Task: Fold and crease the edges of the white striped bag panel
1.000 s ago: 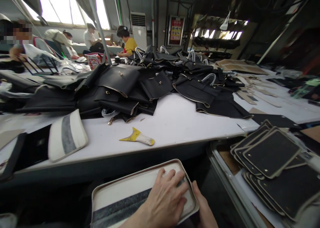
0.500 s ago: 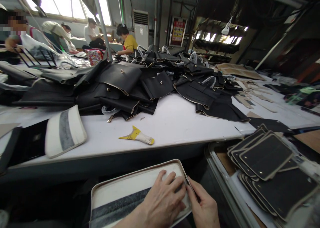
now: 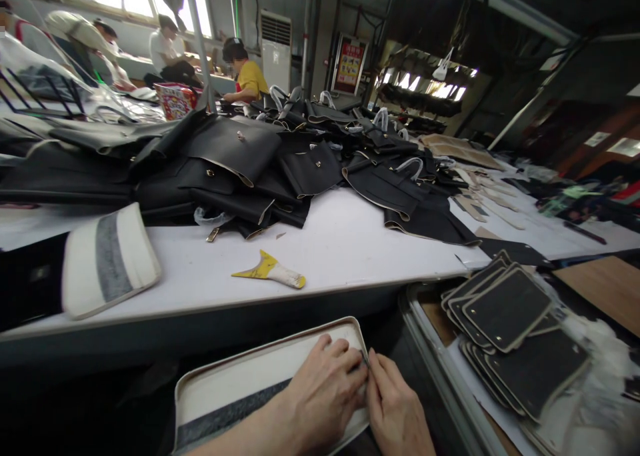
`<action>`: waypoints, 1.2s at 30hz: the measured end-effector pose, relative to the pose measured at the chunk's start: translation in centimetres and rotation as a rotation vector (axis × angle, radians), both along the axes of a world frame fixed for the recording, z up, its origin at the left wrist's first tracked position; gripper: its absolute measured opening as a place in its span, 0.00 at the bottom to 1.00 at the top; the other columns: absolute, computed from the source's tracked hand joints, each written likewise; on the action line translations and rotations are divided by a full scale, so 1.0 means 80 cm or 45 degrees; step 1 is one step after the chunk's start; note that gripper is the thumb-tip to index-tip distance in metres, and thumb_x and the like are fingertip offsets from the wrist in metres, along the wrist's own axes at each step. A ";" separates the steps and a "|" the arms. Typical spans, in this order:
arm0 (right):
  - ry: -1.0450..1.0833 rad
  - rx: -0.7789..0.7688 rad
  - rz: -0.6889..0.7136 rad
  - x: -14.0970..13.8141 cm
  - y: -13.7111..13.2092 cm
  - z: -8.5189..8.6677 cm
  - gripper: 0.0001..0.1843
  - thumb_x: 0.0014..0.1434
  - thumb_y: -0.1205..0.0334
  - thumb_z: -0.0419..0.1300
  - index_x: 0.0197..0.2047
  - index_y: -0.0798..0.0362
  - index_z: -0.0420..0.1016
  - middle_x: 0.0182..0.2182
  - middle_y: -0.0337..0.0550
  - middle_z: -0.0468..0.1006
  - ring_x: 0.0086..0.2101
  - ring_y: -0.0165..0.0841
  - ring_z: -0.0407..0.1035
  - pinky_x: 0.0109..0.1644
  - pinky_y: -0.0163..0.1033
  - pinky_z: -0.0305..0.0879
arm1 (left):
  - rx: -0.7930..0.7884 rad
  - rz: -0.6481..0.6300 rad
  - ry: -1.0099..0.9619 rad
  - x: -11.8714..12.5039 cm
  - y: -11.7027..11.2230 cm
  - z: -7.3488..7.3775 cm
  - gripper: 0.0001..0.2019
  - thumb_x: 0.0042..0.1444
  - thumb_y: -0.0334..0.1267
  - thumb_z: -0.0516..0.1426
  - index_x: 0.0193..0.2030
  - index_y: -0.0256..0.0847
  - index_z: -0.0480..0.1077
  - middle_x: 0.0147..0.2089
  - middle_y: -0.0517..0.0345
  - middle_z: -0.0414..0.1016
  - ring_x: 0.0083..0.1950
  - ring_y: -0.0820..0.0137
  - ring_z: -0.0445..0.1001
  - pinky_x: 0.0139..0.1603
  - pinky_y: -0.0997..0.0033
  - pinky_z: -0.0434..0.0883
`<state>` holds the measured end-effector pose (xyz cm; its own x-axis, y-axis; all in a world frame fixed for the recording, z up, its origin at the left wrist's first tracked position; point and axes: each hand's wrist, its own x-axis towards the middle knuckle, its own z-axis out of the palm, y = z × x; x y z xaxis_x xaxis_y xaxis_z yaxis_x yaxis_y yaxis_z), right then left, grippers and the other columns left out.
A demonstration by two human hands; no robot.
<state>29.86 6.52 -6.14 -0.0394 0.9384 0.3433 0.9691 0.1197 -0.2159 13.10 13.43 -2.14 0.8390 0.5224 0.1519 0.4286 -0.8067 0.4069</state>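
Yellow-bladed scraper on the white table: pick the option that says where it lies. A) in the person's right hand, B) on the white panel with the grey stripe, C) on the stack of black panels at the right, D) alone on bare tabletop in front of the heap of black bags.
D: the scraper lies by itself on the white table, nearer than the heap of black bags, touching neither hand.

Panel: cream, rounded corners, raised tan edging, one grey band lengthwise. Lies flat, tilted slightly, below the table edge, its right end covered.
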 end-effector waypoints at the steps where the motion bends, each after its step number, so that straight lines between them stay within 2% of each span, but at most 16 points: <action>1: -0.046 -0.036 -0.006 -0.002 0.000 0.001 0.23 0.66 0.67 0.42 0.54 0.67 0.72 0.45 0.57 0.77 0.37 0.38 0.78 0.38 0.37 0.77 | -0.008 0.002 -0.005 -0.001 0.000 -0.001 0.08 0.65 0.42 0.51 0.44 0.42 0.66 0.45 0.56 0.71 0.48 0.64 0.67 0.52 0.58 0.63; 4: -0.171 -0.145 -0.035 -0.005 0.000 0.004 0.23 0.63 0.72 0.43 0.55 0.64 0.71 0.44 0.55 0.76 0.36 0.37 0.76 0.33 0.36 0.76 | -0.033 0.035 -0.025 -0.003 -0.001 -0.004 0.08 0.61 0.41 0.54 0.43 0.41 0.66 0.45 0.55 0.72 0.48 0.63 0.67 0.54 0.57 0.64; 7: -0.319 -0.193 -0.051 -0.011 0.002 0.009 0.24 0.58 0.78 0.46 0.54 0.63 0.72 0.44 0.55 0.75 0.40 0.40 0.74 0.40 0.39 0.75 | -0.061 0.044 -0.053 -0.005 -0.003 -0.008 0.08 0.61 0.41 0.54 0.43 0.40 0.66 0.46 0.54 0.72 0.49 0.62 0.68 0.55 0.56 0.64; 9: -0.409 -0.234 -0.027 -0.017 0.007 0.017 0.22 0.54 0.81 0.48 0.47 0.61 0.76 0.41 0.53 0.75 0.40 0.41 0.71 0.44 0.43 0.73 | -0.085 0.018 -0.072 -0.006 -0.003 -0.010 0.07 0.61 0.39 0.53 0.43 0.41 0.67 0.46 0.54 0.73 0.48 0.62 0.68 0.55 0.56 0.65; 12: -0.518 -0.333 0.100 -0.026 0.017 0.034 0.18 0.52 0.81 0.51 0.36 0.56 0.78 0.36 0.49 0.73 0.38 0.43 0.68 0.41 0.48 0.71 | -0.138 -0.035 -0.102 -0.010 0.002 -0.008 0.06 0.60 0.37 0.52 0.41 0.41 0.70 0.45 0.54 0.74 0.49 0.63 0.70 0.56 0.60 0.65; 14: -0.569 -0.360 0.183 -0.029 0.021 0.043 0.17 0.51 0.80 0.52 0.36 0.56 0.78 0.36 0.50 0.73 0.38 0.44 0.67 0.40 0.49 0.69 | -0.203 -0.035 -0.123 -0.015 0.009 -0.003 0.07 0.61 0.36 0.52 0.41 0.42 0.71 0.46 0.55 0.74 0.50 0.65 0.71 0.56 0.64 0.67; 17: -0.544 -0.331 0.218 -0.027 0.020 0.044 0.19 0.49 0.81 0.51 0.40 0.59 0.78 0.36 0.51 0.72 0.38 0.44 0.66 0.41 0.49 0.68 | -0.269 0.101 -0.166 -0.021 0.018 0.004 0.10 0.59 0.32 0.52 0.46 0.43 0.70 0.53 0.57 0.71 0.49 0.68 0.72 0.50 0.69 0.70; 19: -0.422 -0.297 0.205 -0.024 0.016 0.038 0.19 0.50 0.81 0.50 0.40 0.60 0.76 0.36 0.51 0.72 0.38 0.43 0.66 0.43 0.48 0.67 | -0.206 0.139 -0.158 -0.022 0.020 0.004 0.14 0.57 0.29 0.52 0.48 0.44 0.70 0.54 0.59 0.70 0.48 0.68 0.72 0.47 0.68 0.71; 23: -0.028 -0.194 0.185 -0.020 0.007 0.022 0.14 0.59 0.77 0.46 0.35 0.58 0.72 0.35 0.49 0.70 0.37 0.39 0.66 0.44 0.46 0.65 | -0.029 0.027 -0.077 -0.017 0.016 -0.004 0.10 0.57 0.33 0.54 0.45 0.45 0.70 0.48 0.58 0.72 0.48 0.63 0.69 0.48 0.63 0.70; 27: 0.404 -0.176 0.187 -0.012 0.005 0.019 0.15 0.66 0.66 0.46 0.36 0.57 0.73 0.37 0.47 0.71 0.38 0.34 0.68 0.44 0.39 0.65 | 0.046 0.015 -0.056 -0.015 0.011 -0.009 0.11 0.61 0.33 0.52 0.49 0.43 0.66 0.57 0.57 0.68 0.50 0.64 0.67 0.49 0.62 0.68; 29: 0.619 -0.251 0.104 -0.001 0.008 0.021 0.16 0.67 0.59 0.50 0.32 0.55 0.74 0.37 0.46 0.72 0.37 0.33 0.69 0.44 0.37 0.64 | 0.066 -0.017 -0.019 -0.013 0.012 -0.007 0.12 0.61 0.33 0.51 0.51 0.42 0.65 0.59 0.58 0.67 0.50 0.64 0.66 0.48 0.60 0.67; 32: 1.019 -0.394 -0.094 0.023 0.015 0.015 0.20 0.63 0.49 0.57 0.27 0.54 0.76 0.33 0.45 0.74 0.34 0.34 0.68 0.40 0.37 0.63 | 0.050 -0.068 0.052 -0.009 0.017 -0.001 0.11 0.59 0.33 0.52 0.49 0.42 0.66 0.54 0.59 0.70 0.49 0.63 0.66 0.46 0.59 0.65; 34: 1.331 -0.449 -0.268 0.038 0.021 0.004 0.22 0.58 0.43 0.60 0.29 0.55 0.78 0.29 0.44 0.74 0.31 0.34 0.65 0.36 0.37 0.62 | 0.043 -0.084 0.097 -0.004 0.020 0.003 0.10 0.58 0.34 0.53 0.47 0.42 0.66 0.50 0.59 0.72 0.46 0.64 0.65 0.44 0.59 0.64; 36: 1.533 -0.483 -0.413 0.045 0.027 -0.011 0.25 0.54 0.40 0.63 0.34 0.56 0.81 0.29 0.44 0.75 0.31 0.34 0.65 0.33 0.36 0.62 | 0.051 -0.086 0.130 0.000 0.022 0.005 0.09 0.56 0.33 0.54 0.45 0.41 0.66 0.47 0.58 0.71 0.45 0.64 0.65 0.43 0.59 0.63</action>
<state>33.49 8.64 -7.00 0.3511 0.8926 -0.2828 0.1179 -0.3417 -0.9324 13.08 15.16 -1.71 0.8842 0.4596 0.0835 0.4105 -0.8498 0.3305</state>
